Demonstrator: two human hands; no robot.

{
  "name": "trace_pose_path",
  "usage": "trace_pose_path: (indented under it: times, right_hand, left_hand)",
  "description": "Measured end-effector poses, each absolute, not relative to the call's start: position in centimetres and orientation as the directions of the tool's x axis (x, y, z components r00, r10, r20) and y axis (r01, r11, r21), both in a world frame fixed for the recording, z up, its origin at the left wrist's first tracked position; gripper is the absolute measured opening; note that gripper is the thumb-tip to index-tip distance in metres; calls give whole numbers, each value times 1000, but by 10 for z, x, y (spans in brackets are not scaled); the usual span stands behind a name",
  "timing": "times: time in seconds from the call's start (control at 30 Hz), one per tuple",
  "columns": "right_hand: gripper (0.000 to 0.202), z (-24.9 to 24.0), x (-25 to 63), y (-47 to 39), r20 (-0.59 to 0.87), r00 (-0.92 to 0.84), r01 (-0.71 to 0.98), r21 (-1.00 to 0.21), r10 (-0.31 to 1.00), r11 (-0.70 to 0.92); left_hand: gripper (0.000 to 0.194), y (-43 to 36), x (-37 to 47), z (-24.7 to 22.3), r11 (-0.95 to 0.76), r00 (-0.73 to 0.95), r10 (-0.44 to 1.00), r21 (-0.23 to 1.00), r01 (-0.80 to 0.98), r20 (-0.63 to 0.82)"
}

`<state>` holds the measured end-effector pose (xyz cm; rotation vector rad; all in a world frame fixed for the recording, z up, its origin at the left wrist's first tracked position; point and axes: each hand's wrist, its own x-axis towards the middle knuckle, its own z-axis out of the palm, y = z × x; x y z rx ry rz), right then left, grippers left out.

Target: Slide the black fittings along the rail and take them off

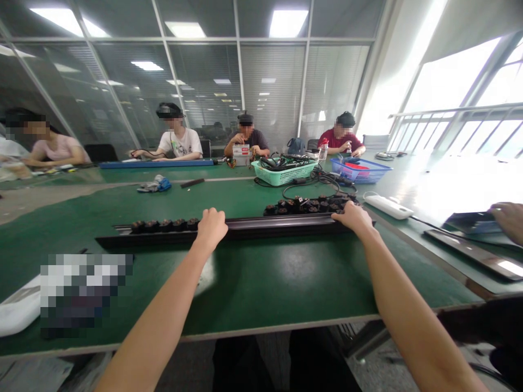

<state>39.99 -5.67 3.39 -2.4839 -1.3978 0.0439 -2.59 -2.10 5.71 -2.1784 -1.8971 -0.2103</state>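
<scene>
A long black rail [278, 228] lies across the green table, with a row of round black parts [165, 225] along its left portion. My left hand [212, 226] is closed over the rail near its middle. Toward the rail's right end, my right hand [354, 216] grips it with the fingers bent over the far edge. Both hands' fingertips are partly hidden. Just behind the rail on the right sits a cluster of black round components [312, 205].
Behind the rail stand a green basket [284, 173] of cables and a blue basket [362, 171]. A white power strip [388, 207] lies right. Gloves [155, 184] lie back left. Several people sit opposite; another person's hand [509, 218] is at far right.
</scene>
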Motion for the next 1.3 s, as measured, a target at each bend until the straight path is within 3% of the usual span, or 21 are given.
trace_pose_path:
  times: [0.73,1.3]
  right_hand:
    - [60,31,407,-55,99,521,837,-254,848,-485]
    - [55,25,420,-50,125,510,845,-259,851,-468]
  left_hand:
    - [43,-35,-17,69,-69,81,976,-64,996,203]
    - [42,-41,-13,71,8,24,973,-138,990,231]
